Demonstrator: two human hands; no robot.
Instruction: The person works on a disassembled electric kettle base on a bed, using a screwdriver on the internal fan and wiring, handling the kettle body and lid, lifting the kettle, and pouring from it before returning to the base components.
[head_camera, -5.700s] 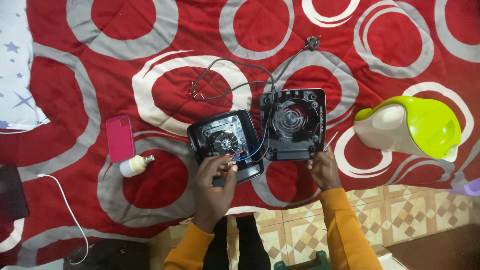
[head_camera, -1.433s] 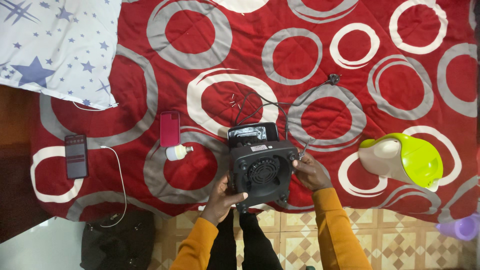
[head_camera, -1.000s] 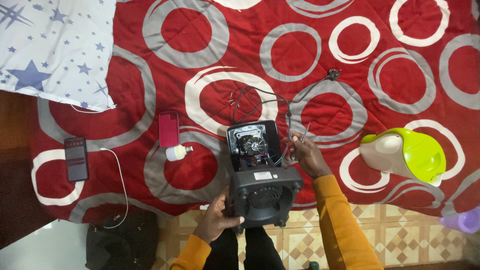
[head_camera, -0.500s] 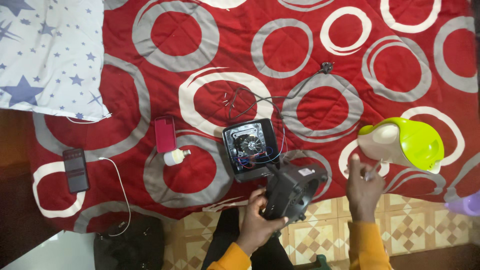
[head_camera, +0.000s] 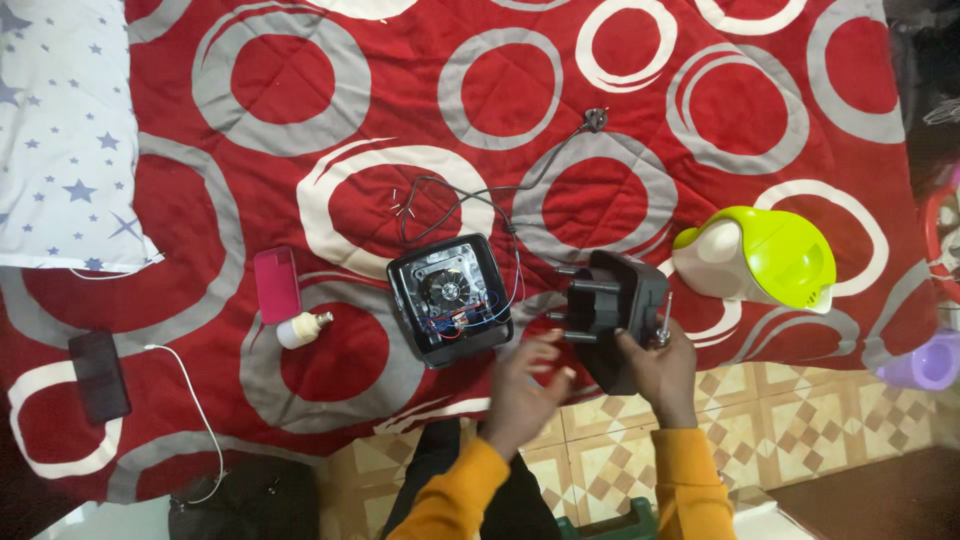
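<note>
We have the black cover (head_camera: 612, 315) off the open base (head_camera: 450, 300).
Right hand (head_camera: 655, 365) grips it beside the base on the bedspread (head_camera: 300, 90); left hand (head_camera: 525, 385) hovers, fingers loose. Next calls for a steadier two-handed hold.

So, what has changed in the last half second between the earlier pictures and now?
The black cover passed from the left hand to the right hand, which now grips it, together with a thin metal tool, to the right of the open base. The left hand let go and now hovers open beside it. The base, cord, pink case, bulb and green-and-white shell stayed put.
</note>
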